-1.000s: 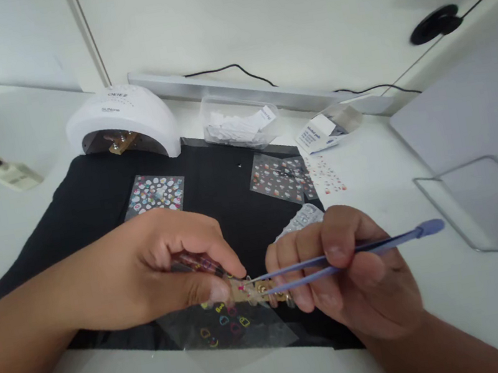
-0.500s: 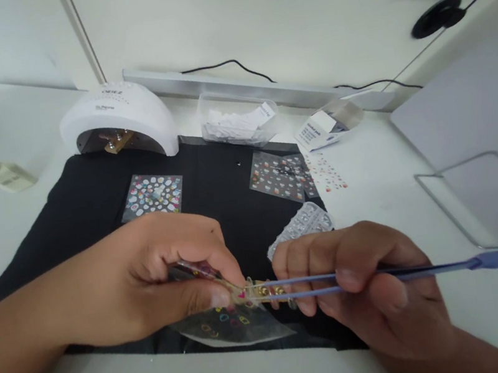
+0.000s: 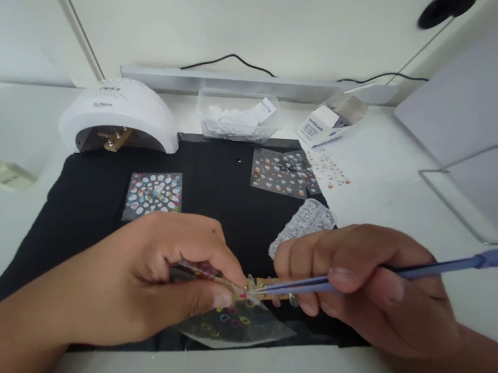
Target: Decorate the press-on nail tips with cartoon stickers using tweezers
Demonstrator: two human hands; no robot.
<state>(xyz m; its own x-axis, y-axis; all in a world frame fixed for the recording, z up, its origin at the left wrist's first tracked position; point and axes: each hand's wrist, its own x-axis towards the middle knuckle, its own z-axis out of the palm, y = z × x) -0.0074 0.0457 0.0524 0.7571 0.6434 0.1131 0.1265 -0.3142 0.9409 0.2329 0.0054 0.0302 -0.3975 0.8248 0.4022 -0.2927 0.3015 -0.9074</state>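
Observation:
My left hand [image 3: 168, 275] is closed, thumb and forefinger pinching a clear nail sticker sheet [image 3: 253, 331] that is folded over, with small bright shapes on it. A pink sticker [image 3: 242, 296] shows at the fold, by my thumb tip. My right hand [image 3: 373, 286] grips blue tweezers [image 3: 451, 266] lying level, their tips together at the pink sticker. Behind the tweezers is a wooden strip [image 3: 260, 282] bearing several clear nail tips, its right end hidden by my right fingers. Whether those fingers also hold the strip, I cannot tell.
On the black mat [image 3: 89, 193] lie a bubble-patterned sticker sheet [image 3: 153, 192], overlapping sticker sheets [image 3: 278, 172] and a clear rhinestone case [image 3: 302, 225]. Behind stand a white nail lamp [image 3: 116, 106] with a wooden strip inside, a clear tub of wipes [image 3: 241, 121] and an alcohol pad box [image 3: 320, 128].
The tweezers' arms were apart and have been squeezed together at the pink sticker. My left hand keeps its pinch on the sheet. The view has shifted slightly.

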